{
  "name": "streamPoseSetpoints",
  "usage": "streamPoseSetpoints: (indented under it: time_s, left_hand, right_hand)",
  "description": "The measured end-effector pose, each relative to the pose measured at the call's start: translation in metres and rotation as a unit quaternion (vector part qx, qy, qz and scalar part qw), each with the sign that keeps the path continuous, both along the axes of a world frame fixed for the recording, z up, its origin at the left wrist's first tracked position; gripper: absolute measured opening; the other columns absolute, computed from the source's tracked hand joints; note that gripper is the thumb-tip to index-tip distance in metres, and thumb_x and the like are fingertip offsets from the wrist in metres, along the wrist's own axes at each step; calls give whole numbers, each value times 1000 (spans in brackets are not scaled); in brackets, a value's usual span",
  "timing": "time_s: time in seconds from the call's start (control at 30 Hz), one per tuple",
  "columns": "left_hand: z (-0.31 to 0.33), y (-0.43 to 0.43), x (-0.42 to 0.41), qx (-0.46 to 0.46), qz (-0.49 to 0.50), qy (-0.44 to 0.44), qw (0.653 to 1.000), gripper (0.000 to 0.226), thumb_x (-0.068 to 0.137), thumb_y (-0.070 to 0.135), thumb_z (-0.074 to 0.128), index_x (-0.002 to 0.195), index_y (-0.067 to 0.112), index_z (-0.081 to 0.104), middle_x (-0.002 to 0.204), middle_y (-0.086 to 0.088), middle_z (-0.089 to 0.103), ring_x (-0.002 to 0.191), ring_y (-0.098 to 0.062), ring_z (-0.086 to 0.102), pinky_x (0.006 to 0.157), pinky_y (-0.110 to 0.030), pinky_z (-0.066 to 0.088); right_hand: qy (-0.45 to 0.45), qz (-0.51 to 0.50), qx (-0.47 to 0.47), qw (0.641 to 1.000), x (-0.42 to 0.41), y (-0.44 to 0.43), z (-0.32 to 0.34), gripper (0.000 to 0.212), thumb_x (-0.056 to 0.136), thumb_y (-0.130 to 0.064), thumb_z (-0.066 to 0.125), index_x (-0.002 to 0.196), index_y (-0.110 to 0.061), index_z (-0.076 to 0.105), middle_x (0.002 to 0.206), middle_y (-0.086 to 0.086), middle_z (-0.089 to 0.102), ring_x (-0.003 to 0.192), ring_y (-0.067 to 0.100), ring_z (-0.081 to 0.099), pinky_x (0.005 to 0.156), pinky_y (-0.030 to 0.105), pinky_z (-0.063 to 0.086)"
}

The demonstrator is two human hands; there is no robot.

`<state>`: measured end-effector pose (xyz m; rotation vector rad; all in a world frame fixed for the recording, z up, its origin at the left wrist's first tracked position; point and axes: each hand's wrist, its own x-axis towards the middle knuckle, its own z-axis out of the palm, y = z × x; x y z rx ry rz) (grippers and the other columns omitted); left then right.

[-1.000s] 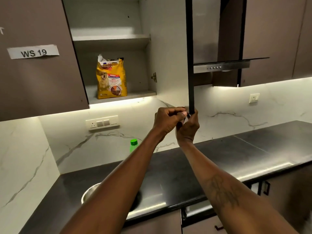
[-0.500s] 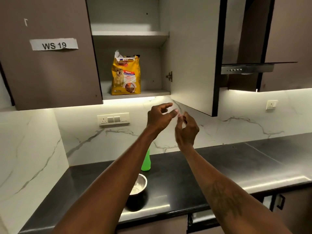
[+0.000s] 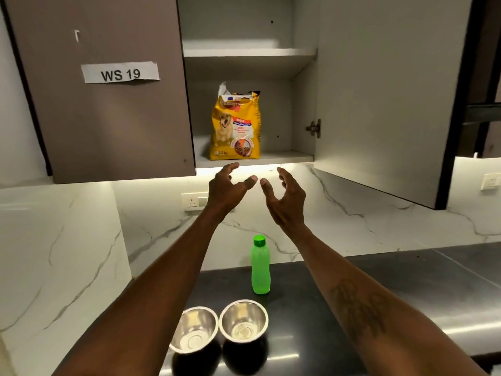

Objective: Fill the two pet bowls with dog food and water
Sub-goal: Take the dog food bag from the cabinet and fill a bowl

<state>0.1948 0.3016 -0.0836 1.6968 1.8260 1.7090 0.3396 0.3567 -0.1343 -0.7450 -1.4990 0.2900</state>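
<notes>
Neither hand grasps anything: the left hand (image 3: 226, 189) and right hand (image 3: 286, 198) are raised side by side, fingers spread and loosely bent, just below the open cupboard's lower shelf (image 3: 284, 157). On that shelf stands the yellow dog food bag (image 3: 235, 126), upright, its top torn open. Two round steel bowls (image 3: 195, 328) (image 3: 244, 320) sit touching on the black countertop (image 3: 447, 280), a green plastic bottle (image 3: 260, 265) upright behind them.

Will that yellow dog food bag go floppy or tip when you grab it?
The yellow dog food bag probably bends some: its torn-open top is crumpled. It stands upright and looks plump, so likely heavyish. Tilted, food could spill from that open top.
</notes>
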Motion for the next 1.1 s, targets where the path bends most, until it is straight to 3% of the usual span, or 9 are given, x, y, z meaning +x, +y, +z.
streamPoseSetpoints:
  time_s: [0.17, 0.3, 0.47, 0.6, 0.7, 0.8, 0.97, 1.1]
  left_hand:
    - [15, 19, -40, 3, 5, 2, 1000, 78, 88, 52, 76, 152, 20, 45, 156, -10, 49, 139, -30, 50, 108, -43, 47]
    - [28, 33, -69, 3, 0, -3, 1000, 79, 88, 52, 76, 153, 21, 42, 153, -6, 52, 139, -28, 50, 110, -44, 46]
    - [43, 53, -91, -4, -16, -20, 1000, 82, 87, 54, 76, 153, 22, 40, 149, -2, 56, 135, -26, 53, 104, -38, 45]
    - [52, 69, -101, -10, -19, -26, 999, 84, 90, 55, 72, 157, 22, 35, 155, -4, 50, 136, -28, 51, 98, -33, 42]
    - [59, 86, -107, -14, -18, -33, 999, 84, 91, 58, 69, 158, 23, 32, 161, -6, 43, 141, -31, 47, 102, -37, 41]
    - [64, 103, -111, -10, -19, -38, 999, 82, 92, 58, 67, 157, 24, 33, 159, -6, 44, 141, -30, 47, 98, -35, 39]
    - [70, 138, -116, -11, -26, -63, 998, 78, 95, 53, 67, 157, 21, 32, 158, -6, 45, 137, -27, 50, 93, -32, 39]
    - [78, 167, -121, -18, -34, -95, 995, 71, 96, 50, 66, 153, 21, 37, 144, -6, 56, 111, -21, 59, 83, -30, 45]
  right_hand:
    - [-16, 8, 4, 1000, -39, 26, 18, 67, 93, -51, 68, 146, -12, 51, 147, 9, 58, 132, 26, 56, 109, 49, 49]
    - [-8, 24, 10, 1000, -63, 37, 36, 67, 93, -49, 70, 144, -11, 51, 144, 10, 60, 130, 26, 58, 107, 40, 49]
    - [-20, 37, 18, 999, -83, 61, 53, 63, 91, -48, 72, 139, -13, 54, 136, 5, 65, 120, 12, 59, 90, 2, 35]
    - [-25, 33, 20, 999, -91, 82, 65, 60, 90, -47, 74, 137, -14, 55, 131, 2, 67, 109, 5, 56, 77, -9, 34]
    - [-33, 29, 18, 999, -95, 105, 75, 62, 89, -54, 72, 134, -14, 56, 126, 3, 69, 103, 7, 63, 79, 0, 43]
    - [-40, 19, 16, 999, -99, 130, 84, 66, 87, -60, 70, 132, -13, 56, 122, 4, 70, 103, 14, 67, 86, 26, 58]
    - [-68, 9, 9, 998, -101, 175, 102, 73, 86, -59, 73, 137, -11, 51, 127, 8, 64, 111, 17, 61, 88, 26, 46]
    - [-56, 26, -35, 997, -105, 216, 109, 83, 74, -71, 76, 133, -18, 51, 125, 2, 64, 109, 17, 62, 91, 35, 55]
